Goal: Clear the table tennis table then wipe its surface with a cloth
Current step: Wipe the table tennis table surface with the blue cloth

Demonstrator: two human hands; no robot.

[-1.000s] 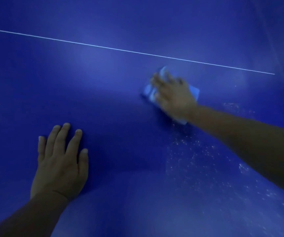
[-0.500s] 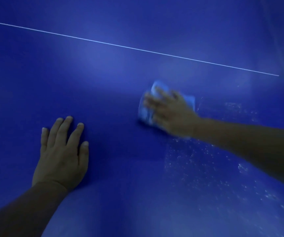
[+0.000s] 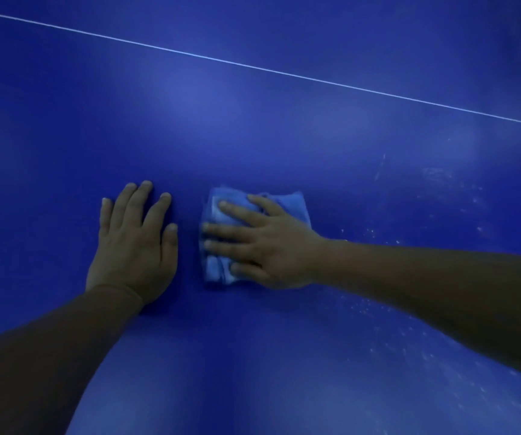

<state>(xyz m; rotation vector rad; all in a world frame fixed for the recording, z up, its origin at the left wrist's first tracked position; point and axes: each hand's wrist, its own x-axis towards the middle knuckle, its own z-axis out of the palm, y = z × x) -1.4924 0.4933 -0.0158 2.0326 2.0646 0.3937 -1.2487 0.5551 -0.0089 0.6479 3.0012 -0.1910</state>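
The folded blue cloth [image 3: 254, 237] has slid closer under the flat-fingered right hand [image 3: 268, 246], beside the flat left hand [image 3: 133, 243] on the table tennis table [image 3: 253, 120], and may miss the white specks [image 3: 409, 340].

The cloth [image 3: 221, 215] is light blue, folded into a rough square pad, lying flat on the dark blue tabletop [image 3: 253, 120], well short of the thin white line [image 3: 253, 68]. Pale specks dot the tabletop toward its right side, beside the cloth.
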